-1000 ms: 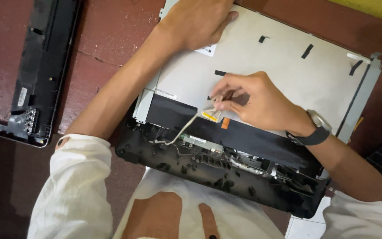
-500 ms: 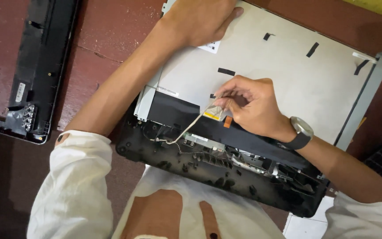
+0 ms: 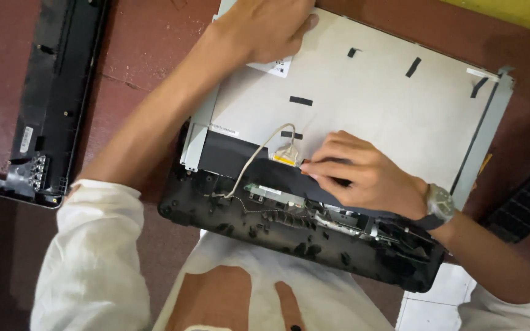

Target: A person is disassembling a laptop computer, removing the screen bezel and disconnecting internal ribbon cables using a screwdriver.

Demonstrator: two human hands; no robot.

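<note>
A bare display panel [image 3: 375, 104] lies back-up on a black plastic housing [image 3: 289, 236] in front of me. My left hand [image 3: 265, 27] presses flat on the panel's far left corner. My right hand [image 3: 363, 175], with a wristwatch, pinches at a small orange tab beside the flat cable connector [image 3: 286, 154] on the panel's lower edge. A thin grey cable [image 3: 249, 168] runs from that connector down into the housing.
A detached black bezel frame [image 3: 50, 104] lies on the dark red table [image 3: 136, 61] at the left. A black keyboard part [image 3: 529, 202] shows at the right edge. White paper [image 3: 430, 306] lies under the housing's near right corner.
My right hand has slid down and right along the panel's lower edge, uncovering the cable connector. My left hand stays on the corner.
</note>
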